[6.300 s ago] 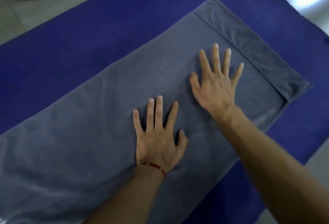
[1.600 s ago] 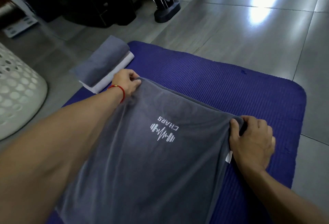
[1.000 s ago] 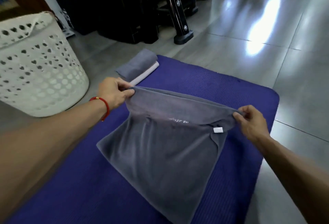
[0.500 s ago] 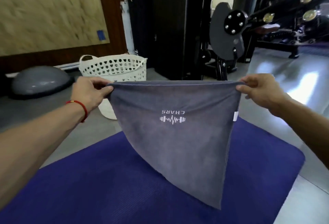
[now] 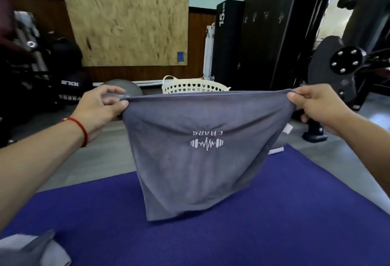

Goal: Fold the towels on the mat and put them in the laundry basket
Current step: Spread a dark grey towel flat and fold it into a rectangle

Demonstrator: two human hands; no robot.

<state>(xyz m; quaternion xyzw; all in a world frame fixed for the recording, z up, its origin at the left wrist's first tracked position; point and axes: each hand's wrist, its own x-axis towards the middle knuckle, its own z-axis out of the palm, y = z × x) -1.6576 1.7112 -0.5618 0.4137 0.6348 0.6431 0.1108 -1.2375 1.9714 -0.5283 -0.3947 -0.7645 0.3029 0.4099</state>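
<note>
The grey towel point(image 5: 196, 160) is a soft, matte, short-pile cloth, folded double and hanging in a rough square with a slanted lower edge. It carries a white embroidered barbell-and-pulse logo point(image 5: 206, 143) with lettering that reads upside down to me. I hold it in the air by its top edge, above the middle of the purple mat point(image 5: 274, 223), whose foam surface is finely ribbed.

My left hand point(image 5: 101, 107) pinches the top left corner between thumb and curled fingers; a red cord bracelet point(image 5: 81, 128) sits on that wrist. My right hand point(image 5: 316, 107) grips the top right corner, fingers curled round the bunched cloth. The top edge runs taut between the two.

Beyond the towel's top edge stands the white laundry basket point(image 5: 194, 87), plastic, pierced with heart-shaped holes, on the grey floor past the mat's far edge. At the mat's near left corner lies another towel point(image 5: 31, 251), grey over pale. A further folded cloth point(image 5: 278, 147) shows at the far right edge, mostly hidden.
</note>
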